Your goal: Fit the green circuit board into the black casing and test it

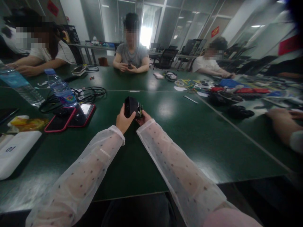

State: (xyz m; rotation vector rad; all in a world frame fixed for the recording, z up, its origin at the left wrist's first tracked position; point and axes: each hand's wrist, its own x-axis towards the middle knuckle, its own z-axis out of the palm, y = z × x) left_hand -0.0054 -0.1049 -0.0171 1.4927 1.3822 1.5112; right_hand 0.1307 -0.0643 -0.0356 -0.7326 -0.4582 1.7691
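Between my hands, over the middle of the dark green table [123,154], is a small black box-shaped device [132,106] with metal or yellowish parts showing on its right side. My left hand [125,119] wraps round its left and near side, thumb across the front. From the right, my right hand [143,118] grips its lower right edge; most of those fingers are hidden behind it. What the exposed parts on that side are, I cannot make out.
Two red-edged phones [81,116], two water bottles [62,88], black cables [94,92] and a white box [20,153] lie to the left. A wrench [191,99] and a heap of cables and tools [227,90] are to the right. Other people [131,53] sit around the table.
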